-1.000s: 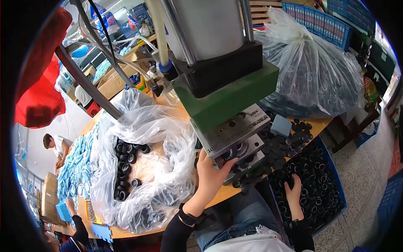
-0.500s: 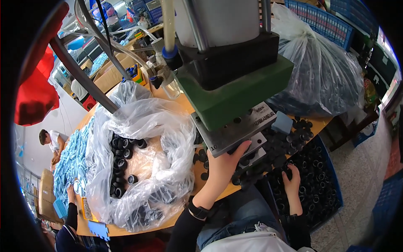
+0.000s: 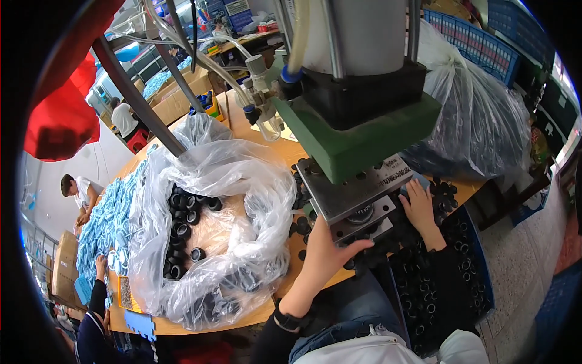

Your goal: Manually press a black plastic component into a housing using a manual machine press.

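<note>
A press with a green block (image 3: 370, 136) stands before me, a steel upper plate (image 3: 348, 197) beneath it. Below that plate, a round black part (image 3: 362, 212) sits in the metal lower fixture (image 3: 382, 209). My left hand (image 3: 318, 258) is at the fixture's left side, thumb stretched out and apart; its other fingertips are partly hidden by the metal. At the fixture's right, my right hand (image 3: 421, 212) has its fingers spread over the table beside small black caps (image 3: 444, 194). A light blue block is partly visible by those fingertips; whether they touch it is unclear.
A clear plastic bag (image 3: 267, 188) holding black rings lies open at left, light blue pieces (image 3: 106, 224) heaped beyond. A blue crate (image 3: 490, 291) of black rings stands below my right arm. Another filled bag (image 3: 479, 103) stands behind the press. Other people sit at left.
My right hand has risen from the crate to the table beside the fixture. My left thumb has come down off the upper plate's edge. The round black part now shows in the fixture.
</note>
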Tool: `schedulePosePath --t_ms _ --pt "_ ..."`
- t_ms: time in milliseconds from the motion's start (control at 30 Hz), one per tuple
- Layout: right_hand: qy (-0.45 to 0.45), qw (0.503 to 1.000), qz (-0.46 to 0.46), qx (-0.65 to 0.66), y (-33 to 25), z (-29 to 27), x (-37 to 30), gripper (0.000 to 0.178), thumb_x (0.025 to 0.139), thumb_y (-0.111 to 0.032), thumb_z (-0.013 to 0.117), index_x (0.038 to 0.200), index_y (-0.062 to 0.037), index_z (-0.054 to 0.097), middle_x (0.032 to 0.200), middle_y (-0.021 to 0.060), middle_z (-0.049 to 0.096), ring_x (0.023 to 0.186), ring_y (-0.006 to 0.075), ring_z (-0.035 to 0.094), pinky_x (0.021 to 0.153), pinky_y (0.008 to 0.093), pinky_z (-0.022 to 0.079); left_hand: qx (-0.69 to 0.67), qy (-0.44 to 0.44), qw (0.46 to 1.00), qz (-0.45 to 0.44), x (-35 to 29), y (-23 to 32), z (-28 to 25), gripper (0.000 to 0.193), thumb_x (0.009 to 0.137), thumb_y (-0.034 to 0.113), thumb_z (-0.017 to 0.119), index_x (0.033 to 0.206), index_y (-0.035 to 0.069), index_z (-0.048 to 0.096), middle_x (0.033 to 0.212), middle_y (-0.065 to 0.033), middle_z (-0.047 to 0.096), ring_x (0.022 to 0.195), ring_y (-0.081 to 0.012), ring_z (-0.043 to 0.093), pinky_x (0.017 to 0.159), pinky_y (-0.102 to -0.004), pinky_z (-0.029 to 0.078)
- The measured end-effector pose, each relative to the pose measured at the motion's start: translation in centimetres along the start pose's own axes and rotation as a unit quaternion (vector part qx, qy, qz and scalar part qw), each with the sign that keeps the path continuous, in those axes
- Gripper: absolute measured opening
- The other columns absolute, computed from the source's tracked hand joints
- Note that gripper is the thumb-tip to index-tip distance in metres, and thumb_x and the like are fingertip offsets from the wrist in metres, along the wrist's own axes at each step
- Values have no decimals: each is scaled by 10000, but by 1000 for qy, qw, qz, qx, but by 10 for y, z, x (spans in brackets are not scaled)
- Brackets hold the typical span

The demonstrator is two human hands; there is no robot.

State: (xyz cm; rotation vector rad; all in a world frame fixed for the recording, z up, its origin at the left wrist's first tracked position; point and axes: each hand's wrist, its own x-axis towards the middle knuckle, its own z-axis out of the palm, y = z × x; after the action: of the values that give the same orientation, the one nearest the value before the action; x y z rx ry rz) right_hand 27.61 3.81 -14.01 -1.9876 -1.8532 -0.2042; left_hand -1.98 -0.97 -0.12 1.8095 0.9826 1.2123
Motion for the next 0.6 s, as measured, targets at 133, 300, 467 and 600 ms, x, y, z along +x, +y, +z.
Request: schedulePosePath --t_ms 133,300,467,600 --pt "-18 1000 -3 -16 -21 -3 11 466 911 -339 496 1255 -25 479 1325 120 460 1261 266 392 1055 478 243 61 68 995 38 -35 -1 -51 606 661 124 801 1187 4 525 1207 -144 554 1064 -251 559 843 -311 456" --pt "-37 994 18 99 -11 -18 5 436 869 -323 574 1200 -41 533 1271 146 507 1222 300 428 1049 476 232 150 162 975 -1 -71 -33 -127 431 712 111 755 1095 4 589 1124 -133 604 1043 -272 572 837 -320 458" --pt "68 927 26 367 -56 -69 -44 330 877 -97 532 1196 -14 518 1296 123 467 1229 268 412 1012 387 310 334 177 921 -98 -85 -94 -220 322 765 192 695 1015 16 594 1008 -178 608 977 -343 565 832 -378 450" --pt "71 897 -5 437 -111 -88 -52 477 848 -117 582 1283 12 435 1318 143 437 1230 250 400 1030 370 280 438 201 869 -110 -74 -139 -276 382 756 160 674 1072 -14 549 1103 -181 567 1016 -360 537 862 -403 438"
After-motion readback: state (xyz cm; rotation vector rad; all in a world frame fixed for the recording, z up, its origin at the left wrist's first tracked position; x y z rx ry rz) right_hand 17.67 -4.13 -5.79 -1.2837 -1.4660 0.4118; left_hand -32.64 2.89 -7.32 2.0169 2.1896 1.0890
